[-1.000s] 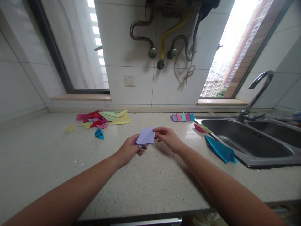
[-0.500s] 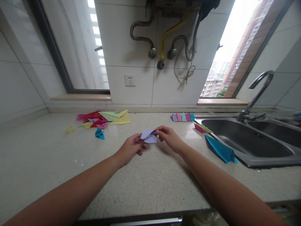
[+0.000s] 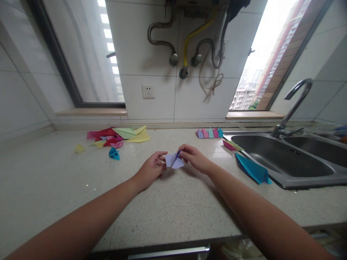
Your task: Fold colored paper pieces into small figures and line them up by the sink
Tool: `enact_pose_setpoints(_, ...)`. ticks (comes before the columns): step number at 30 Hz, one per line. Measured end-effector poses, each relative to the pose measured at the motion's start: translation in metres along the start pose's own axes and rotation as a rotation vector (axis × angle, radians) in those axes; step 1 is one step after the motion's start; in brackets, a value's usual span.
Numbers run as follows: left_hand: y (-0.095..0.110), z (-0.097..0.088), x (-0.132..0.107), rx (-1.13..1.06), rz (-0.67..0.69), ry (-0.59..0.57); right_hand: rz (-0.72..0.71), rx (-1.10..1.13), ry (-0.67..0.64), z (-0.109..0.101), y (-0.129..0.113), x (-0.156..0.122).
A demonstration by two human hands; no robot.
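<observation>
A small pale purple paper (image 3: 173, 160) is pinched between both my hands just above the speckled countertop (image 3: 168, 206). My left hand (image 3: 150, 169) grips its left edge with fingers curled. The right edge sits in the closed fingers of my right hand (image 3: 193, 157), where a darker blue-purple fold stands up. The sheet is partly folded, with its two halves angled toward each other.
Loose coloured papers (image 3: 119, 135) lie at the back left, with a small teal folded piece (image 3: 114, 154) nearby. A row of small folded shapes (image 3: 210, 133) stands by the wall. A teal folded paper (image 3: 252, 169) leans on the steel sink (image 3: 282, 159) with its tap (image 3: 294, 101).
The flat purple sheet has been folded inward between my hands, becoming smaller with a raised crease. Both hands have drawn slightly closer together.
</observation>
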State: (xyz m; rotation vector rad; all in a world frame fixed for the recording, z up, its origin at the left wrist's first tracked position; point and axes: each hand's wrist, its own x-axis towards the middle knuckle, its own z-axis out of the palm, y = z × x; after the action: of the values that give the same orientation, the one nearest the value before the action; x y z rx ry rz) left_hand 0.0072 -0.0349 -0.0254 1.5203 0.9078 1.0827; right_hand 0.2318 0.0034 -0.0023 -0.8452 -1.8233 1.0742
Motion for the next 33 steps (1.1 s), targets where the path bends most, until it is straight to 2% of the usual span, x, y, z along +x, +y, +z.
enact_pose_setpoints(3, -0.002, -0.002, 0.001, 0.074, 0.057, 0.083, -0.069, -0.133, 0.047, -0.001, -0.002, 0.000)
enact_pose_setpoints(6, -0.002, -0.010, 0.004, 0.145, 0.127, 0.235, -0.103, -0.295, 0.095, -0.006, -0.002, 0.000)
enact_pose_setpoints(8, 0.000, -0.014, 0.004, 0.219, 0.206, 0.334, -0.129, -0.436, 0.140, -0.009, -0.002, -0.001)
enact_pose_setpoints(10, 0.005, -0.017, 0.003, 0.316, 0.297, 0.381, -0.205, -0.624, 0.164, -0.011, -0.005, -0.002)
enact_pose_setpoints(12, 0.010, -0.016, 0.001, 0.446, 0.377, 0.365, -0.309, -0.824, 0.147, -0.009, -0.010, -0.004)
enact_pose_setpoints(14, 0.014, -0.013, -0.001, 0.582, 0.443, 0.297, -0.402, -0.981, 0.120, -0.005, -0.015, -0.005)
enact_pose_setpoints(17, 0.017, -0.009, -0.003, 0.719, 0.498, 0.179, -0.502, -1.139, 0.097, 0.005, -0.022, -0.008)
enact_pose_setpoints(19, 0.017, -0.009, -0.004, 0.740, 0.505, 0.151, -0.552, -1.198, 0.078, 0.011, -0.026, -0.009)
enact_pose_setpoints(23, 0.016, -0.014, -0.005, 0.752, 0.542, 0.192, -0.610, -1.260, 0.058, 0.017, -0.030, -0.010)
enact_pose_setpoints(33, 0.016, -0.024, -0.002, 0.958, 0.703, 0.271, -0.608, -1.318, 0.111, 0.006, -0.031, -0.011)
